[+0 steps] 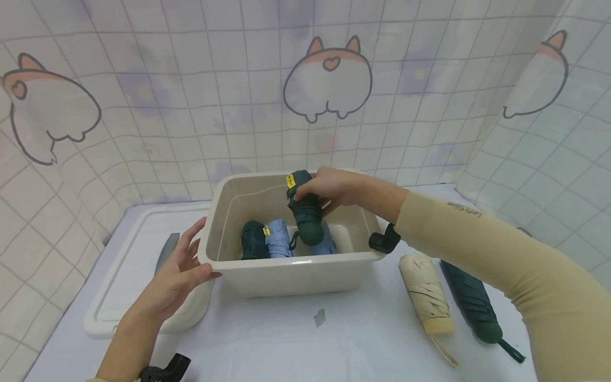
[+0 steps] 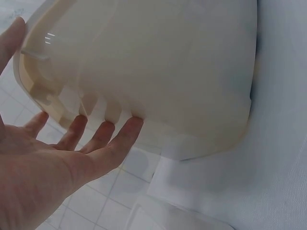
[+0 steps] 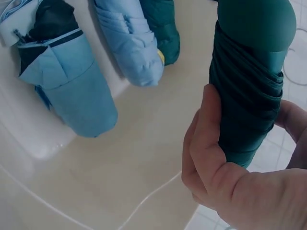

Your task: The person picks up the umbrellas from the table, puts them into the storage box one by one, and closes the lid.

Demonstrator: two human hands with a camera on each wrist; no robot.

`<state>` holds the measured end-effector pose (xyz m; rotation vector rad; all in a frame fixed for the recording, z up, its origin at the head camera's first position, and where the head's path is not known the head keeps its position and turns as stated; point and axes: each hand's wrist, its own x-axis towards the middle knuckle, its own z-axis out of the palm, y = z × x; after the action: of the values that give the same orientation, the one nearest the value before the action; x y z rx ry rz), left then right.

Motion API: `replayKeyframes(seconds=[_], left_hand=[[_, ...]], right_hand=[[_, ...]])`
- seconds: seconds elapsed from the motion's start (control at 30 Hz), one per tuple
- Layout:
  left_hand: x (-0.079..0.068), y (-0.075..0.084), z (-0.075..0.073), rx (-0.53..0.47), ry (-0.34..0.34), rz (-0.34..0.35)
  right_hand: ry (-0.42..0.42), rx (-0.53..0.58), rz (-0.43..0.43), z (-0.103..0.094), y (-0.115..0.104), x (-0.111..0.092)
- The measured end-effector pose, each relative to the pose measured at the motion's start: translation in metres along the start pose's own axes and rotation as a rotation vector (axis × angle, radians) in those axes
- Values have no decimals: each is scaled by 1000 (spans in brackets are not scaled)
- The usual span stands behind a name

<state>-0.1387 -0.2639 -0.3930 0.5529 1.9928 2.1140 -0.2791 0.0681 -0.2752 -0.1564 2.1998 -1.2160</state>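
My right hand point(image 1: 334, 187) grips a folded dark green umbrella point(image 1: 305, 209) with a yellow tag, holding it tilted above the floor of a cream plastic bin point(image 1: 291, 268). In the right wrist view, the fingers and thumb wrap round the umbrella point(image 3: 244, 100). Below it in the bin lie another dark green umbrella point(image 1: 254, 241), a light blue umbrella point(image 1: 278, 239) and a blue umbrella point(image 1: 325, 241), partly hidden. My left hand point(image 1: 174, 278) rests against the bin's left end. In the left wrist view, its extended fingers point(image 2: 127, 136) touch the outer wall under the rim.
Right of the bin, a beige folded umbrella point(image 1: 426, 292) and a dark green folded umbrella point(image 1: 472, 302) lie on the white table point(image 1: 334, 345). A white lid point(image 1: 114, 281) with a grey handle point(image 1: 167, 249) lies at the left. A tiled-pattern curtain point(image 1: 229, 85) hangs close behind.
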Motion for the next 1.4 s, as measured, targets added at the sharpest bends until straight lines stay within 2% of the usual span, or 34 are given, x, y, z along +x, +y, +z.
replayKeyframes(seconds=[0.13, 0.37, 0.63, 1.0, 1.4], left_hand=[[-1, 0, 0, 0, 3, -4], [-1, 2, 1, 19, 1, 8], [0, 3, 1, 27, 1, 14], [1, 0, -1, 5, -17, 22], [2, 0, 1, 30, -9, 18]], right_hand=[[-33, -1, -1, -2, 3, 0], [-108, 67, 22, -12, 2, -8], [-104, 58, -2, -22, -3, -14], [-101, 66, -64, -31, 3, -33], [-100, 84, -153, -52, 24, -56]])
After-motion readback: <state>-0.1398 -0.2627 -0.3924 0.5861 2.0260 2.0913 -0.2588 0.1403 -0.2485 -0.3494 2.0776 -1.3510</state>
